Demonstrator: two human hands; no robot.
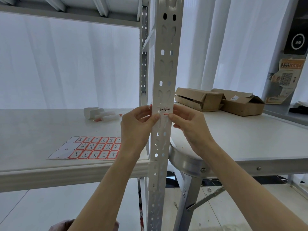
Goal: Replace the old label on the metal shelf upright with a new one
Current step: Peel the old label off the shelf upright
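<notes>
White shelf board (41,130), red-bordered label sheet (90,148), paper rolls (100,114), table (250,139), 2 cardboard boxes (216,100)

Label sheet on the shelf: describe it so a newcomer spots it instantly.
Start at the white perforated upright in the middle and look left along the shelf board. Lying flat near the board's front edge, by the left hand's wrist, is the label sheet: rows of red-bordered handwritten stickers, its left end already peeled blank.

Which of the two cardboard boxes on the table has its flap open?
The right-hand cardboard box, nearer the wall: its lid flap stands up and its end flaps hang open. The left box, nearer the shelf upright, looks closed on top.
</notes>
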